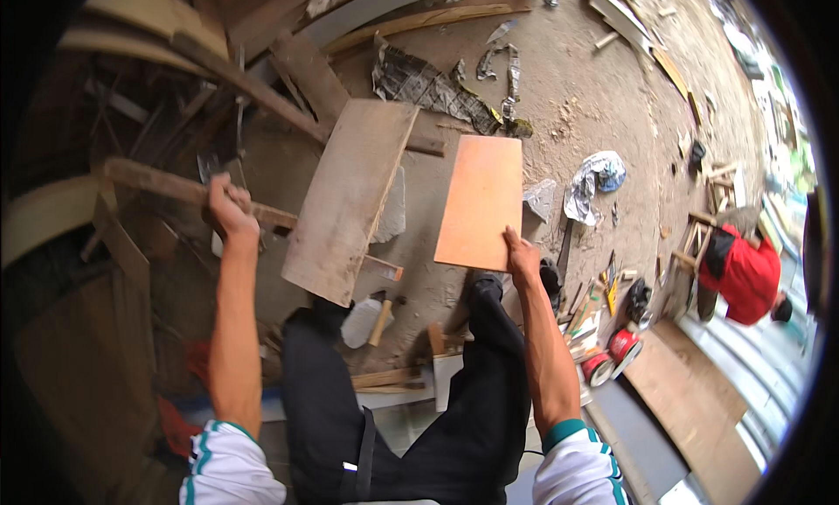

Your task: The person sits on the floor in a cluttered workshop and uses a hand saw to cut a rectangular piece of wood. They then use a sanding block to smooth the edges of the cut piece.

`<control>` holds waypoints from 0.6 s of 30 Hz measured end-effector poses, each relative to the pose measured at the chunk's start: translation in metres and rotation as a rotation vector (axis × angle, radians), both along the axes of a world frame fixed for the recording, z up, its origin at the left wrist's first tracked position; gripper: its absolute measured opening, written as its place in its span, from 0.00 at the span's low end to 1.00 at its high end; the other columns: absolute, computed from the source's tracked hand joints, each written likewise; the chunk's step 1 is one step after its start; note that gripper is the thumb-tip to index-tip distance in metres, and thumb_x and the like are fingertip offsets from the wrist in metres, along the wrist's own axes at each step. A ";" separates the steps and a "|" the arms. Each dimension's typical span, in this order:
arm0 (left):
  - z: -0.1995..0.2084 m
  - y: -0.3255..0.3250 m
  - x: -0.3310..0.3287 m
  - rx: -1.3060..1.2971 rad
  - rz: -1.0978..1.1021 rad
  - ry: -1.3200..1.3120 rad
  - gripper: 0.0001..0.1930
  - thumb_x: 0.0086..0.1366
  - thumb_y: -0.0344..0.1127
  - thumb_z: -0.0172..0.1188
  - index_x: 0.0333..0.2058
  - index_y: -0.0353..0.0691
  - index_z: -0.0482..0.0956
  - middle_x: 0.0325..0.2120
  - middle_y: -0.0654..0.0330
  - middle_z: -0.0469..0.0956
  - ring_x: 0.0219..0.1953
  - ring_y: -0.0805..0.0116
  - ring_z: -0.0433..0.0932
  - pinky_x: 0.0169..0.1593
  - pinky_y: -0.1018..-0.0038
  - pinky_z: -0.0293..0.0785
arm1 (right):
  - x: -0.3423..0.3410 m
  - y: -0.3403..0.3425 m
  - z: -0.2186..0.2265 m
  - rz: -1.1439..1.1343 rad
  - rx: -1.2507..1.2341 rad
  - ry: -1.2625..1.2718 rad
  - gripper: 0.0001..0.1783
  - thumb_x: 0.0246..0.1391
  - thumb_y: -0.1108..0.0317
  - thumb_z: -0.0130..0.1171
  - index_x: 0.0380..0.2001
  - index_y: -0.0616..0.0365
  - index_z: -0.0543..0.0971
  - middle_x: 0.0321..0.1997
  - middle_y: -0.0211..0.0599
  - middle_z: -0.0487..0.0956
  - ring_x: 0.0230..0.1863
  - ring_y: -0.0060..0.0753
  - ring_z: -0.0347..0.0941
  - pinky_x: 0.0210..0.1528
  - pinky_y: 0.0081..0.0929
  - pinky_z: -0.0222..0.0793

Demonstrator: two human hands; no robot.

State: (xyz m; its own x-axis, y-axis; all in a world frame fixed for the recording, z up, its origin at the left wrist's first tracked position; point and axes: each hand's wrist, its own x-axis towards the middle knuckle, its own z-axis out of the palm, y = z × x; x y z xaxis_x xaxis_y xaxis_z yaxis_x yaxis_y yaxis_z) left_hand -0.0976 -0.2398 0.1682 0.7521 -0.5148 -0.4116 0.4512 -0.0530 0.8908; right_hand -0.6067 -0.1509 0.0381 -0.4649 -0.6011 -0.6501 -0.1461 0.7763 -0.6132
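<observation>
A thin, smooth orange-tan wooden board (482,199) is in my right hand (523,257), gripped by its lower right corner with the thumb on its face. My left hand (232,209) is closed in a fist around a dark wooden bar (166,183) at the left. The bar's right end passes under a larger, weathered grey-brown board (350,195), which lies tilted in front of me. Under that board's right edge a pale stone slab (393,209) partly shows. By my feet are another pale stone (360,323) and a short wooden handle (381,322).
Crumpled printed sheeting (433,87) and a plastic bag (596,183) litter the dirt floor. Scrap timber crowds the left and far side. Red-and-white cans (624,348) and hand tools (603,299) lie right. Farther right, a person in red (743,273) bends over.
</observation>
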 end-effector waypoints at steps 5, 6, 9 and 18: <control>-0.020 -0.038 -0.036 -0.072 -0.158 0.029 0.18 0.55 0.37 0.60 0.16 0.51 0.58 0.12 0.72 0.52 0.14 0.78 0.51 0.21 0.77 0.51 | -0.036 -0.059 0.034 0.527 0.137 0.340 0.36 0.50 0.34 0.61 0.30 0.65 0.84 0.25 0.51 0.81 0.27 0.40 0.78 0.36 0.39 0.73; -0.031 -0.053 -0.055 -0.113 -0.200 0.026 0.18 0.55 0.36 0.59 0.15 0.51 0.57 0.11 0.72 0.51 0.13 0.77 0.50 0.22 0.76 0.50 | -0.072 -0.059 0.023 0.585 0.127 0.441 0.36 0.50 0.34 0.62 0.22 0.65 0.82 0.19 0.46 0.78 0.22 0.35 0.71 0.31 0.39 0.69; -0.068 -0.085 -0.090 -0.165 -0.307 0.041 0.17 0.55 0.35 0.60 0.15 0.50 0.59 0.12 0.71 0.54 0.13 0.76 0.52 0.22 0.76 0.52 | -0.095 -0.073 0.063 0.548 0.146 0.566 0.35 0.51 0.37 0.63 0.16 0.64 0.77 0.14 0.37 0.71 0.18 0.29 0.63 0.25 0.36 0.61; -0.141 -0.123 -0.234 -0.201 -0.728 -0.017 0.11 0.55 0.35 0.60 0.18 0.45 0.69 0.11 0.67 0.62 0.14 0.75 0.61 0.22 0.74 0.63 | -0.182 -0.107 0.075 0.289 -0.253 0.841 0.37 0.53 0.37 0.62 0.14 0.65 0.73 0.13 0.32 0.67 0.18 0.25 0.61 0.24 0.32 0.59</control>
State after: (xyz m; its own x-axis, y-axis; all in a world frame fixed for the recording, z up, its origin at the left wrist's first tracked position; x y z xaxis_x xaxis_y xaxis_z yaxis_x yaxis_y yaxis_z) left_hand -0.3319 -0.3633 0.0271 0.1984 -0.9480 -0.2488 0.3505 -0.1684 0.9213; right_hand -0.7891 -0.2582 0.1129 -0.5342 -0.8453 0.0002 -0.7875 0.4976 -0.3636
